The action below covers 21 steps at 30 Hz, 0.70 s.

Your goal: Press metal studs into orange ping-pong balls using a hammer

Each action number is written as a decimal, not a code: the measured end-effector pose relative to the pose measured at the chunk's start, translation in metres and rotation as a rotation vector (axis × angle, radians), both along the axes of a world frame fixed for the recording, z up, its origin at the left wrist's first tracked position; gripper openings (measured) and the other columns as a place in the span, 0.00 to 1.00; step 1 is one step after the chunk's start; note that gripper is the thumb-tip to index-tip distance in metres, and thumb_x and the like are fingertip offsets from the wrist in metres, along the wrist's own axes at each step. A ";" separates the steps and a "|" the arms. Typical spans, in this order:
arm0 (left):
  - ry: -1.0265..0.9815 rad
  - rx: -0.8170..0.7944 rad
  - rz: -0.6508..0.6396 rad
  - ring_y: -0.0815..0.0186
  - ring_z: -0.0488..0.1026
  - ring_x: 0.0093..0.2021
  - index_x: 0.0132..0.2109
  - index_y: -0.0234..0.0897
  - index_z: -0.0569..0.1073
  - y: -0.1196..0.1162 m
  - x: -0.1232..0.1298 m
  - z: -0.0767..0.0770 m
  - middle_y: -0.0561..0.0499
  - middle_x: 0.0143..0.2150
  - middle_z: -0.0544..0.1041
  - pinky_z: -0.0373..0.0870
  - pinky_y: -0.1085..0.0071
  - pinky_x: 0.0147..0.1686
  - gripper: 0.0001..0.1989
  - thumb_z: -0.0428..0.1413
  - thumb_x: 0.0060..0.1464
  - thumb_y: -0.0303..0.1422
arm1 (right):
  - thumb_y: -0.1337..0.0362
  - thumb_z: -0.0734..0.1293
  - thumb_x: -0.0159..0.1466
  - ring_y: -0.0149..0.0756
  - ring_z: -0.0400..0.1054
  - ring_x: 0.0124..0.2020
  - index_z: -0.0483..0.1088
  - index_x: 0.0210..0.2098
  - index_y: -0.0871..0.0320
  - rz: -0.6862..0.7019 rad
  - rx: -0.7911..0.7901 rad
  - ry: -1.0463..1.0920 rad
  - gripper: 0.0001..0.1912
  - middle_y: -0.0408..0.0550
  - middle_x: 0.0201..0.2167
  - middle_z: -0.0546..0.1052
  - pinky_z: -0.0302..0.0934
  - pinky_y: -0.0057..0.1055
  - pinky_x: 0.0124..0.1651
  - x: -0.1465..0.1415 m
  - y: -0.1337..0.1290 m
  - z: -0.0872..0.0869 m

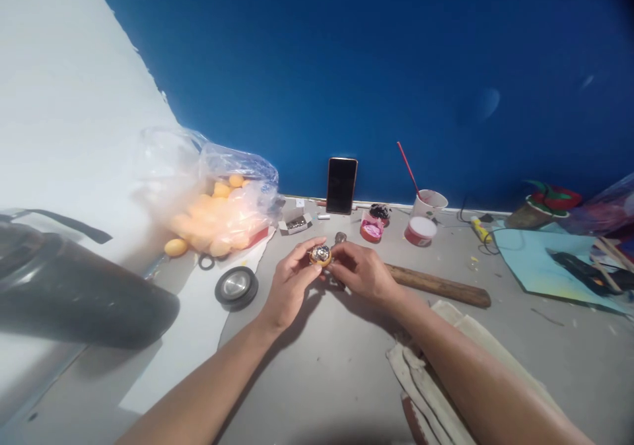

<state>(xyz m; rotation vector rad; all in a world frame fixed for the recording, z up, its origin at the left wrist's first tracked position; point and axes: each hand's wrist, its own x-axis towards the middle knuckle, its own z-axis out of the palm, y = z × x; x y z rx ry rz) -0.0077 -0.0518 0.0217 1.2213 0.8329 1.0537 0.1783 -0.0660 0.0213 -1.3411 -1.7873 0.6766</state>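
Observation:
My left hand [292, 280] and my right hand [364, 270] meet above the grey table. Between their fingertips they hold a small round orange piece with a shiny silver, foil-like top [321, 254]. Fingers of both hands are closed around its sides, and its underside is hidden. Behind and below my right hand lies a hammer [440, 285], its wooden handle pointing right and its metal head partly covered by the hand. To the left of my left hand rests a black round disc with a metal centre [236, 286].
A clear bag of orange balls [218, 214] stands at left, near a large dark cylinder [89, 286]. A phone [341, 184] leans on the blue wall. Open red tubs [371, 227], a white cup [430, 202] with a red stick, a folded cloth [426, 379] and a light-blue sheet [525, 253] lie rightward.

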 end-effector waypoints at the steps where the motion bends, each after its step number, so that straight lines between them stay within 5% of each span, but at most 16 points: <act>1: 0.000 -0.004 0.006 0.64 0.75 0.41 0.59 0.37 0.77 0.000 0.001 0.000 0.48 0.44 0.80 0.73 0.69 0.42 0.23 0.63 0.56 0.35 | 0.67 0.68 0.64 0.32 0.69 0.29 0.76 0.40 0.56 0.003 0.003 -0.014 0.05 0.41 0.29 0.79 0.59 0.27 0.35 0.000 0.000 0.000; 12: 0.174 0.047 0.115 0.63 0.75 0.36 0.53 0.35 0.78 0.002 0.003 0.004 0.48 0.39 0.80 0.72 0.67 0.38 0.20 0.64 0.55 0.39 | 0.70 0.67 0.65 0.37 0.74 0.38 0.76 0.44 0.57 -0.006 0.108 -0.191 0.09 0.47 0.36 0.81 0.62 0.31 0.42 0.001 0.004 -0.009; 18: 0.284 0.140 0.164 0.59 0.78 0.46 0.62 0.39 0.69 -0.001 0.004 -0.007 0.46 0.49 0.79 0.75 0.63 0.47 0.30 0.65 0.56 0.43 | 0.71 0.69 0.62 0.40 0.75 0.41 0.69 0.60 0.56 0.023 0.220 -0.230 0.26 0.53 0.49 0.79 0.69 0.35 0.45 0.002 0.006 -0.014; 21: 0.333 0.145 0.150 0.60 0.78 0.46 0.64 0.39 0.66 -0.003 0.006 -0.008 0.46 0.49 0.78 0.74 0.63 0.49 0.31 0.64 0.56 0.40 | 0.71 0.68 0.65 0.45 0.74 0.51 0.69 0.60 0.55 0.089 0.304 -0.242 0.24 0.55 0.53 0.78 0.70 0.39 0.52 0.002 0.006 -0.016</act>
